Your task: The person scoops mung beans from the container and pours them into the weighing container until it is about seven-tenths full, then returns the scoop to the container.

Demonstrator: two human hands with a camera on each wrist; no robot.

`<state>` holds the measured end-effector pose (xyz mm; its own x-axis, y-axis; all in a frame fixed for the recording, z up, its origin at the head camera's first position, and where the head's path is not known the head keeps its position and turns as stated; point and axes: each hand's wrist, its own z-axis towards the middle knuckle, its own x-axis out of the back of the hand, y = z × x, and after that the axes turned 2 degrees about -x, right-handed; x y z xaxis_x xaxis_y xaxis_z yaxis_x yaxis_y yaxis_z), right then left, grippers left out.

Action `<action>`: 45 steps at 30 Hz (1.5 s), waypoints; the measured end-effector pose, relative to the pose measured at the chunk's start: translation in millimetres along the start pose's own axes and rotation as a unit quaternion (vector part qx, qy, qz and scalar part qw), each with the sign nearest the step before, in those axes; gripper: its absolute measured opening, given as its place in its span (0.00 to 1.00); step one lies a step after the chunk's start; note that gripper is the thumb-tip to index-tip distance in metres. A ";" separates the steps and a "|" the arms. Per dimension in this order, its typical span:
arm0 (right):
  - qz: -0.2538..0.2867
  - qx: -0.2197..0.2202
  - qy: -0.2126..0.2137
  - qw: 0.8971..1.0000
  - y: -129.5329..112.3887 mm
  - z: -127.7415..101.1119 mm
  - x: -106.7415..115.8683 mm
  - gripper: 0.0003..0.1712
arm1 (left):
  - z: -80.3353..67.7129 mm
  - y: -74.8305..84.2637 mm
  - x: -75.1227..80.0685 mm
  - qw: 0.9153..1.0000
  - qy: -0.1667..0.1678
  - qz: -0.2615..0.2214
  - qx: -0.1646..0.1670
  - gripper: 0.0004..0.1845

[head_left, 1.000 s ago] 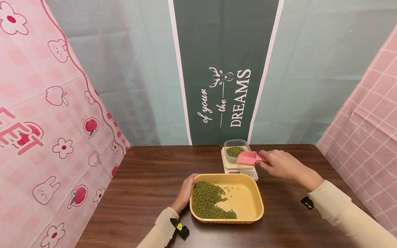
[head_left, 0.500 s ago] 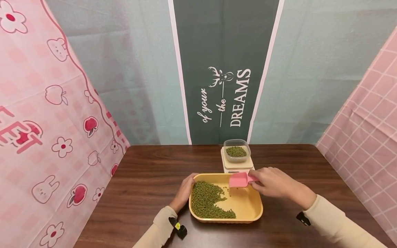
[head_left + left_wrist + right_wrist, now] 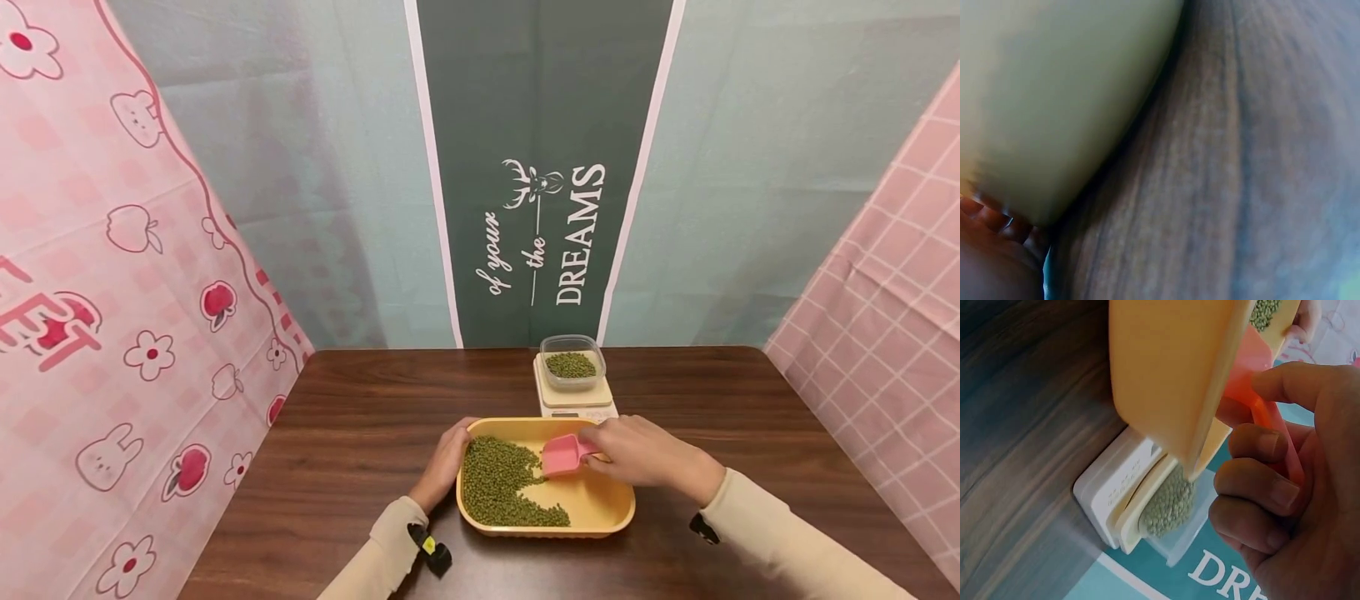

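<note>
Right hand: the right hand [image 3: 637, 454] pinches the handle of a pink scoop [image 3: 561, 455], thumb on top and fingers curled beneath, as the right wrist view shows [image 3: 1285, 481].
Scoop: its mouth now sits low inside the yellow tray [image 3: 611, 508], right at the edge of the heap of mung beans [image 3: 498, 482]; a second ago it was up over the clear container on the scale, then it crossed the tray's far rim and dropped.
Left hand: the left hand [image 3: 447, 462] rests against the tray's left wall, fingers curled on the rim, where it has stayed throughout; the left wrist view shows only fingertips [image 3: 994, 219] against the tray's blurred side.
Tray: the beans are banked on the left half, with the right half of the floor bare.
Container: the clear container [image 3: 572, 362] holds a shallow layer of beans and stands on a white kitchen scale [image 3: 573, 402] just behind the tray.
Reading: judged from the move, the scoop looks emptied and back for another load; the scale's display is too small to read.
Counter: dark wood counter [image 3: 360, 417], bordered by patterned cloths.
</note>
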<state>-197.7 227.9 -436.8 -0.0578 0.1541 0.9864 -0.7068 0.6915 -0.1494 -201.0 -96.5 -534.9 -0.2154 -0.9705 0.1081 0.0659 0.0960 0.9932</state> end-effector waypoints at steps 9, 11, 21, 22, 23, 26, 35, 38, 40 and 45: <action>-0.003 0.004 -0.015 1.000 -6.9 14.8 -7.3 0.09 | 1.7 -0.8 0.1 1.000 0.000 0.016 -0.001 0.25; -0.003 0.006 -0.018 1.000 -8.3 17.5 -7.7 0.09 | 1.2 -0.9 0.1 1.000 -0.002 0.014 -0.003 0.25; 0.000 -0.004 -0.036 0.999 -14.9 28.5 -6.2 0.12 | 1.5 -3.6 0.3 1.000 0.004 0.014 -0.007 0.25; 0.001 -0.004 -0.038 0.999 -15.7 29.3 -5.7 0.12 | 1.8 -4.5 0.2 1.000 0.003 0.014 -0.006 0.25; 0.000 -0.007 -0.042 0.999 -16.4 30.3 -5.5 0.12 | 2.2 -5.2 0.1 1.000 0.003 0.015 -0.005 0.25; -0.001 -0.008 -0.046 0.999 -17.5 33.0 -5.1 0.12 | 2.0 -5.1 -0.2 1.000 0.002 0.013 -0.003 0.25; -0.010 0.004 -0.044 0.999 -18.4 40.9 -3.7 0.12 | 2.0 -5.0 1.5 1.000 0.002 0.016 -0.011 0.26; -0.010 0.008 -0.044 0.999 -18.8 43.0 -3.1 0.13 | 2.2 -5.7 1.7 1.000 0.001 0.019 -0.011 0.26; -0.010 0.006 -0.046 0.999 -19.7 44.3 -2.5 0.13 | 2.0 -5.6 1.7 1.000 0.001 0.021 -0.011 0.26; -0.004 0.003 -0.054 0.999 -23.4 46.8 -0.2 0.12 | 1.8 -4.9 1.4 1.000 0.001 0.020 -0.011 0.26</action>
<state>-214.2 178.6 -430.3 -0.1274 0.0704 0.9893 -0.7115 0.6885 -0.1406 -203.4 -97.9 -539.6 -0.2112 -0.9663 0.1471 0.0964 0.1291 0.9869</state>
